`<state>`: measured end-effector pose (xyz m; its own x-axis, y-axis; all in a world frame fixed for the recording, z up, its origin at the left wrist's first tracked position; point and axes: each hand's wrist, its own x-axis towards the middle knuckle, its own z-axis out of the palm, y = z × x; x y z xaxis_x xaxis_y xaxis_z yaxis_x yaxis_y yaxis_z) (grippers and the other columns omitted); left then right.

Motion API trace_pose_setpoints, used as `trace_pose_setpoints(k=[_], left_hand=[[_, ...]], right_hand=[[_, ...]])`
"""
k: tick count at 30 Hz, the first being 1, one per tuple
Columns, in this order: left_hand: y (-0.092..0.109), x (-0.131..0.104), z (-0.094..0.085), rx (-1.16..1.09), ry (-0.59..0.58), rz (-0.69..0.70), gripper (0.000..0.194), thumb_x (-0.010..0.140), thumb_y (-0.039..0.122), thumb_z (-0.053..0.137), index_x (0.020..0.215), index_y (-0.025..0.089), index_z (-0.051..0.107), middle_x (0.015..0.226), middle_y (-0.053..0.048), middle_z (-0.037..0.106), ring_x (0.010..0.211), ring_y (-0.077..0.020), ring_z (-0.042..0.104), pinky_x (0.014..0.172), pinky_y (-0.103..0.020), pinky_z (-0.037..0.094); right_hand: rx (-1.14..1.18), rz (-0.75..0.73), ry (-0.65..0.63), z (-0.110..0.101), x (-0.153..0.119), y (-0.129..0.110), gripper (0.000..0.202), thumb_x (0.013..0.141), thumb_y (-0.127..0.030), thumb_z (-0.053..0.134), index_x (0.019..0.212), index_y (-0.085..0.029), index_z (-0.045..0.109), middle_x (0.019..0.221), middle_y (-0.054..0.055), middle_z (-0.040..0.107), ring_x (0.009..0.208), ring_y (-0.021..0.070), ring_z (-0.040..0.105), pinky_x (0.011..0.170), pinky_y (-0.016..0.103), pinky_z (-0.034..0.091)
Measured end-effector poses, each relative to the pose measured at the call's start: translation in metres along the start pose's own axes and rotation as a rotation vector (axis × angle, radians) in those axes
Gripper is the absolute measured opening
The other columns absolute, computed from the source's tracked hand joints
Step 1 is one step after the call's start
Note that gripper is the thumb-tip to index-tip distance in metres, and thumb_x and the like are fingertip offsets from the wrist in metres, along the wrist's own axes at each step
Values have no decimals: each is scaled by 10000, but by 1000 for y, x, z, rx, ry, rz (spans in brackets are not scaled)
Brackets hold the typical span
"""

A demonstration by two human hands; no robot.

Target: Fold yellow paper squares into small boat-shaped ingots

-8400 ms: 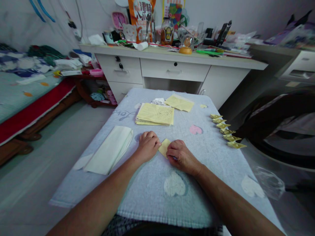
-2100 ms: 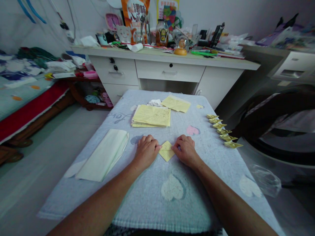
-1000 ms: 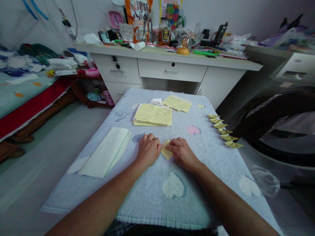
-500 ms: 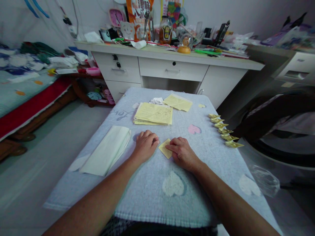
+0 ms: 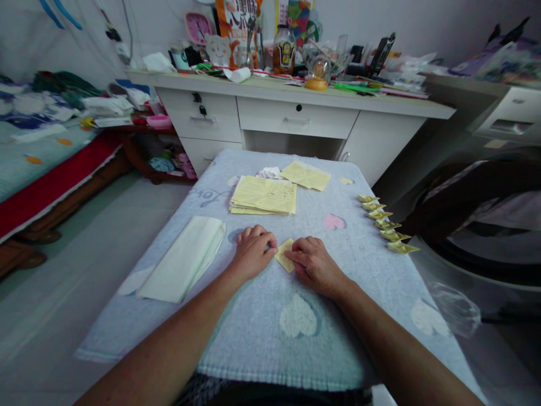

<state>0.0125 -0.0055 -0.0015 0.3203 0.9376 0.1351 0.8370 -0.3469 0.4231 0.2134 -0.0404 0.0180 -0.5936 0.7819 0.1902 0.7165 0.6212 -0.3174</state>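
Observation:
A small square of folded yellow paper (image 5: 285,260) lies on the cloth-covered table between my hands, one corner pointing toward me. My left hand (image 5: 255,249) is at its left corner, with thumb and curled fingers closed there. From the other side, my right hand (image 5: 313,263) grips the right part of the paper, its index finger on top and the other fingers curled under. Beyond my hands lies a stack of yellow paper sheets (image 5: 262,195) with writing on the top one. Several folded yellow paper boats (image 5: 387,224) stand in a row along the table's right side.
A folded pale green cloth or paper (image 5: 184,259) lies left of my left arm. More yellow sheets (image 5: 306,175) and a crumpled white tissue (image 5: 269,173) sit at the far end. Behind stands a cluttered white desk (image 5: 296,117); a front-loading washing machine (image 5: 502,124) is at the right.
My left hand has moved slightly right, closing the gap to the folded paper's left corner. My right hand stays on the paper almost unchanged.

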Motion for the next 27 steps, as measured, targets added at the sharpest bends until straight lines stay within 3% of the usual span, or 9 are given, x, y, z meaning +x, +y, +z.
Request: trace_pose_setpoints(k=[5, 16, 19, 23, 27], left_hand=[[10, 1, 3, 38, 31, -41, 201, 803, 440, 611, 824, 240, 617, 977, -33, 540, 969, -242, 448, 827, -384, 310], [18, -1, 4, 95, 35, -64, 161, 812, 403, 612, 858, 249, 598, 986, -32, 532, 985, -242, 434, 869, -404, 303], [19, 0, 4, 48, 42, 12, 160, 820, 324, 608, 973, 278, 620, 1032, -33, 531, 1012, -236, 426, 910, -406, 302], [16, 1, 6, -38, 44, 172, 308, 832, 178, 560, 1081, 333, 654, 1094, -28, 531, 1039, -227, 416, 927, -390, 320], [11, 2, 9, -62, 30, 203, 334, 861, 184, 527, 1091, 373, 677, 1116, -25, 542, 1041, -227, 416, 917, -395, 338]], right_hand=[[-41, 9, -37, -2, 0, -5, 337, 833, -149, 532, 1152, -197, 629, 998, 81, 550, 935, 211, 437, 848, 367, 317], [-96, -9, -135, -18, -2, 3, 394, 871, -267, 557, 1265, -257, 578, 1119, 92, 554, 1016, 237, 424, 894, 403, 291], [-95, -18, -149, -21, -3, 4, 388, 878, -280, 551, 1265, -258, 573, 1125, 93, 562, 1030, 240, 429, 896, 408, 295], [-87, -14, -159, -25, -5, 1, 384, 870, -294, 566, 1252, -255, 571, 1122, 88, 575, 1041, 246, 436, 901, 415, 300], [-86, 0, -154, -25, -7, -3, 390, 881, -362, 556, 1253, -245, 564, 1140, 95, 570, 1038, 248, 442, 921, 433, 298]])
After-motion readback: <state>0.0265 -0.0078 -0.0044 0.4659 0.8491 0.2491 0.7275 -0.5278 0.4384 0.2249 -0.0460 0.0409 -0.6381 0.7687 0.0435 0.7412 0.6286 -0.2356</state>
